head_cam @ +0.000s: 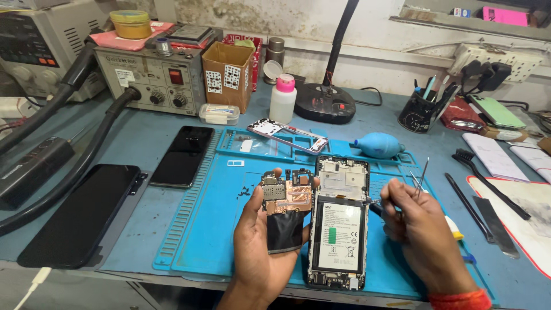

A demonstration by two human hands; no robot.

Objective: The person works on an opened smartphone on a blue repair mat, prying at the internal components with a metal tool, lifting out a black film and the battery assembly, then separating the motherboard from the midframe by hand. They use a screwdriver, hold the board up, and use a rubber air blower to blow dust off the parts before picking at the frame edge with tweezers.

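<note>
Head camera looks down, close over workbench.

Bright even overhead light, soft shadows, sharp focus, slight wide-angle edge bending

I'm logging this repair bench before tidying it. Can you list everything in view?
circuit board: one, copper and black, in left hand
opened phone: one, black, on mat
mat: one, blue, bench centre
dark phones: two, black, left of mat
phone frame: one, silver, mat's top
air blower: one, blue, mat's top right
bottle: one, white, pink cap, behind mat
tweezers: one, metal, in right hand
left hand: grip on board
right hand: grip on tweezers
</note>
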